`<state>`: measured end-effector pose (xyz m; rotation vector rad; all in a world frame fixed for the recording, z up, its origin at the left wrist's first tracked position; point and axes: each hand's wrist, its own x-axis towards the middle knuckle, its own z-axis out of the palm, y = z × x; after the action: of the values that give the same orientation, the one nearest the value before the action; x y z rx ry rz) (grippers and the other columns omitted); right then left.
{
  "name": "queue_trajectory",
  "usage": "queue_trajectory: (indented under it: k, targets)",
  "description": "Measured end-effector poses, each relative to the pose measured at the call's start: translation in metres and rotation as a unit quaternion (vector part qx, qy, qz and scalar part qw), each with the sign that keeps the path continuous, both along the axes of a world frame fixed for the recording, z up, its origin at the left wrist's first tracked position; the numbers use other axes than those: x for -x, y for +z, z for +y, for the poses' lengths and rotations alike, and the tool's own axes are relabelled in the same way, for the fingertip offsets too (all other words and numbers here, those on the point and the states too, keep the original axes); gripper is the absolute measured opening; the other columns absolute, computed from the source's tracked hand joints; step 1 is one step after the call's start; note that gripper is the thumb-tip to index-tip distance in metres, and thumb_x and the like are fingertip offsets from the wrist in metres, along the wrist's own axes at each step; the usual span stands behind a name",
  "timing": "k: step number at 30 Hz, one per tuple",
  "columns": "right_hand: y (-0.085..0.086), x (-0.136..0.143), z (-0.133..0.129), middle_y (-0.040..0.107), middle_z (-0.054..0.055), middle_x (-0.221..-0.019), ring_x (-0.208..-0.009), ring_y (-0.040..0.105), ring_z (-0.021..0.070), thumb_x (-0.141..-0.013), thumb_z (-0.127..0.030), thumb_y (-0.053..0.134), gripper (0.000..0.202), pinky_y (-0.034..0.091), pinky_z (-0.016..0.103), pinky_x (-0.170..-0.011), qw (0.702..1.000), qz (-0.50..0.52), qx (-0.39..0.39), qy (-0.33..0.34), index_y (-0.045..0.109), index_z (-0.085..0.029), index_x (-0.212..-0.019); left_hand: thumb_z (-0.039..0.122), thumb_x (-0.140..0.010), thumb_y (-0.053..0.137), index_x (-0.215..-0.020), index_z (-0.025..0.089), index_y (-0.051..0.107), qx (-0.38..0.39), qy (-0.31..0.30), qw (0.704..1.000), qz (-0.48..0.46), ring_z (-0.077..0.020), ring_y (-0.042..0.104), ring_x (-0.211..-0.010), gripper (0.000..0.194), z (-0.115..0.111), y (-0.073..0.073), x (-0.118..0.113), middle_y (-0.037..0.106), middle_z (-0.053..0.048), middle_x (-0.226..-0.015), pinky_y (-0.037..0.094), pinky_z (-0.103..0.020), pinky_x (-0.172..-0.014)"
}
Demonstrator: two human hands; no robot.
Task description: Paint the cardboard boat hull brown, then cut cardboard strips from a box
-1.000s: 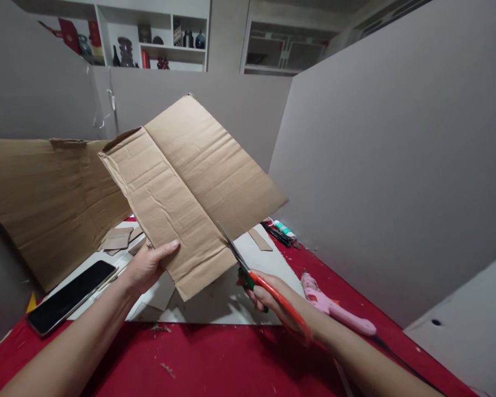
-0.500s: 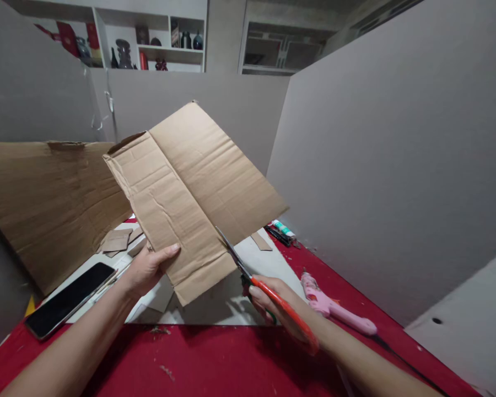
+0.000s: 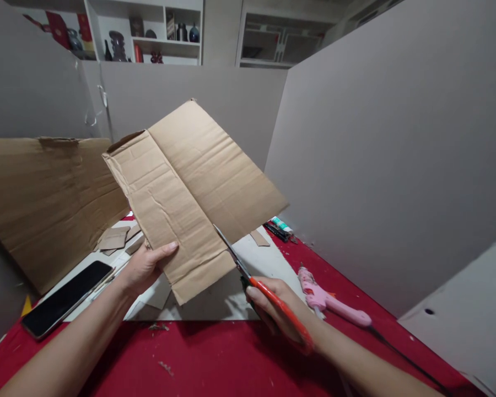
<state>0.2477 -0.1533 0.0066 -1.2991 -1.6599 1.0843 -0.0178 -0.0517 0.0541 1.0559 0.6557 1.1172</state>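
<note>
A folded piece of brown cardboard (image 3: 161, 204) is held up and tilted above the table. My left hand (image 3: 149, 264) grips its lower left edge, thumb on the front face and the other fingers hidden behind. My right hand (image 3: 273, 303) is closed round a pair of scissors (image 3: 287, 317) with a red handle and a dark green one. The scissor blades lie at the cardboard's lower right edge, by the crease between the narrow panel and the wide panel. One blade shows on the front face; the other is mostly hidden.
A larger cardboard sheet (image 3: 45, 204) leans at the left. A black phone (image 3: 68, 298) lies near cardboard scraps (image 3: 113, 239). On the red cloth (image 3: 198, 358) at the right rests a pink glue gun (image 3: 334, 303) with its cord. Grey partitions (image 3: 376, 138) enclose the table.
The view has shifted slightly, so the surroundings sit a little further left and higher. Cardboard, scissors and both hands keep almost the same positions relative to each other.
</note>
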Motion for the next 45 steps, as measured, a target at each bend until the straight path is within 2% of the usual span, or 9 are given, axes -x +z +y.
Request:
queue_trajectory:
  k: [4, 9, 19, 23, 27, 34, 39, 45]
  targets:
    - [-0.002, 0.005, -0.003, 0.038, -0.009, -0.045, -0.038, 0.033, 0.0061, -0.084, -0.079, 0.046, 0.059, 0.022, 0.022, -0.038, 1.000, 0.009, 0.002, -0.013, 0.038, -0.023, -0.071, 0.023, -0.066, 0.086, -0.134, 0.019, 0.061, 0.004, 0.002, 1.000, -0.003, -0.0310, 0.069, -0.112, 0.072, -0.003, 0.003, -0.001, 0.074, -0.011, -0.119, 0.057, -0.039, -0.097]
    - [-0.006, 0.007, -0.003, 0.036, -0.009, -0.046, -0.037, 0.033, 0.0065, -0.083, -0.082, 0.043, 0.060, 0.022, 0.022, -0.037, 1.000, 0.001, 0.004, -0.011, 0.040, -0.022, -0.074, 0.026, -0.069, 0.083, -0.125, 0.017, 0.067, 0.029, 0.045, 0.998, -0.015, -0.0306, 0.071, -0.108, 0.059, -0.005, 0.007, -0.002, 0.076, -0.010, -0.115, 0.059, -0.039, -0.094]
    - [0.013, 0.003, 0.002, 0.047, -0.002, -0.059, -0.055, 0.041, 0.0110, -0.092, -0.076, 0.032, 0.059, 0.036, 0.025, -0.053, 0.995, -0.073, -0.068, 0.019, 0.043, -0.021, -0.072, 0.023, -0.064, 0.086, -0.116, 0.016, 0.072, 0.035, 0.049, 0.998, -0.004, -0.0306, 0.071, -0.106, 0.055, -0.013, 0.009, -0.005, 0.078, -0.010, -0.110, 0.060, -0.037, -0.093]
    - [0.012, -0.002, 0.006, 0.050, -0.002, -0.063, -0.058, 0.042, 0.0114, -0.093, -0.073, 0.036, 0.058, 0.034, 0.025, -0.056, 0.993, -0.090, -0.074, 0.015, 0.043, -0.020, -0.070, 0.024, -0.064, 0.087, -0.120, 0.017, 0.070, 0.020, 0.050, 0.999, -0.003, -0.0307, 0.071, -0.107, 0.059, -0.015, 0.008, -0.007, 0.077, -0.009, -0.112, 0.060, -0.037, -0.093]
    - [0.015, -0.001, 0.004, 0.047, -0.004, -0.059, -0.053, 0.041, 0.0103, -0.093, -0.073, 0.035, 0.057, 0.033, 0.024, -0.052, 0.995, -0.080, -0.050, 0.013, 0.044, -0.020, -0.073, 0.025, -0.062, 0.088, -0.121, 0.017, 0.070, 0.030, 0.041, 0.999, 0.004, -0.0314, 0.070, -0.108, 0.062, -0.015, 0.007, -0.008, 0.077, -0.010, -0.113, 0.060, -0.038, -0.093]
    - [0.025, 0.004, -0.004, 0.042, -0.006, -0.053, -0.047, 0.037, 0.0087, -0.086, -0.080, 0.040, 0.061, 0.030, 0.024, -0.046, 0.998, -0.051, -0.025, 0.001, 0.040, -0.022, -0.071, 0.026, -0.063, 0.088, -0.121, 0.017, 0.070, 0.035, 0.030, 0.999, 0.010, -0.0318, 0.070, -0.109, 0.061, -0.017, 0.008, -0.007, 0.076, -0.011, -0.114, 0.058, -0.038, -0.095]
    - [0.021, 0.007, -0.008, 0.035, -0.008, -0.048, -0.043, 0.030, 0.0074, -0.086, -0.079, 0.043, 0.059, 0.024, 0.023, -0.042, 0.999, -0.031, -0.022, -0.015, 0.039, -0.023, -0.070, 0.026, -0.063, 0.088, -0.124, 0.017, 0.068, 0.036, 0.034, 0.999, 0.019, -0.0324, 0.070, -0.108, 0.065, -0.018, 0.010, -0.009, 0.077, -0.011, -0.111, 0.058, -0.039, -0.095]
    - [0.018, 0.008, -0.008, 0.035, -0.007, -0.051, -0.045, 0.030, 0.0076, -0.087, -0.077, 0.042, 0.058, 0.024, 0.023, -0.043, 0.999, -0.037, -0.035, -0.016, 0.042, -0.021, -0.071, 0.027, -0.063, 0.088, -0.119, 0.016, 0.071, 0.043, 0.033, 0.998, 0.021, -0.0309, 0.070, -0.108, 0.060, -0.019, 0.010, -0.008, 0.077, -0.010, -0.112, 0.060, -0.035, -0.091]
